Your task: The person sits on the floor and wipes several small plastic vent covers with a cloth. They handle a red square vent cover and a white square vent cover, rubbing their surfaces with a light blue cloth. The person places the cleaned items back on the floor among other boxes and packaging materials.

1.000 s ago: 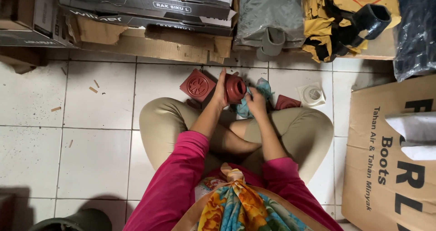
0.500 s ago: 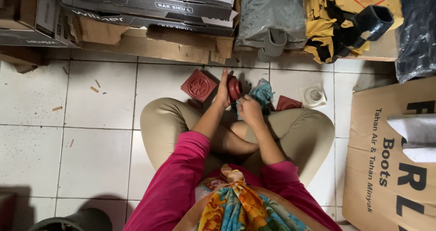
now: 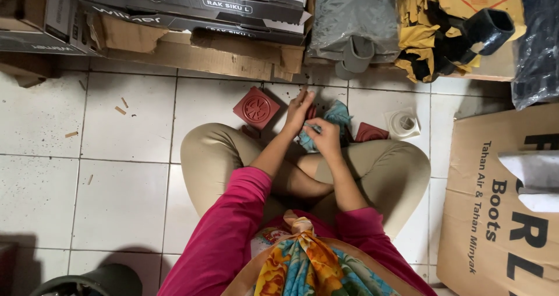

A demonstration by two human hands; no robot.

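Left hand wrapped over red fitting, mostly hidden, just beyond the knees. Right hand clamped on teal rag, touching fitting's right, nearer side. Red square cover lies left.

left hand now covers red part | right hand pressed teal cloth closer
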